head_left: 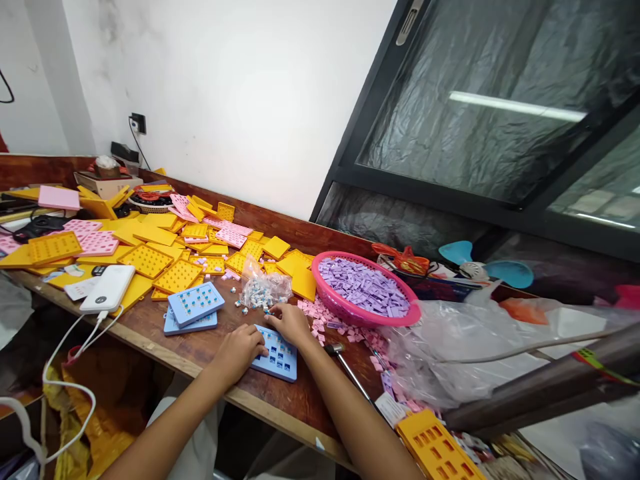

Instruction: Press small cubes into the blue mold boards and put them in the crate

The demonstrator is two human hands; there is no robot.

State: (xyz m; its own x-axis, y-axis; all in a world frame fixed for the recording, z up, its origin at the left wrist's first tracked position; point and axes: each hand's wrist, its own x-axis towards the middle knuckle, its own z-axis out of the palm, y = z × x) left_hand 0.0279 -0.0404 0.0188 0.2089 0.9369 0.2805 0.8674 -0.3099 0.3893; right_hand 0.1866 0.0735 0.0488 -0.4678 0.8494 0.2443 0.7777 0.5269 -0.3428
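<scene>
My left hand point(240, 353) rests its fingers on the near left edge of a light blue plastic plate point(279, 355), which lies on the wooden table point(210, 350) and has small blue-and-white pieces set in its holes. My right hand point(291, 324) sits just above that plate, its fingertips curled together near scattered small pieces. Whether either hand holds a small piece is hidden. Two more blue plates point(196, 303) lie stacked to the left, beside a clear plastic bag of small pieces point(263, 289).
A pink basket point(340, 300) full of lilac pieces stands to the right, with loose pink pieces point(320, 317) spilled around it. Many yellow trays point(165, 267) and pink trays point(93, 243) are piled at the far left. A metal-shafted tool point(345, 369), white power bank point(107, 288) and crumpled plastic sheet point(450, 353) lie nearby.
</scene>
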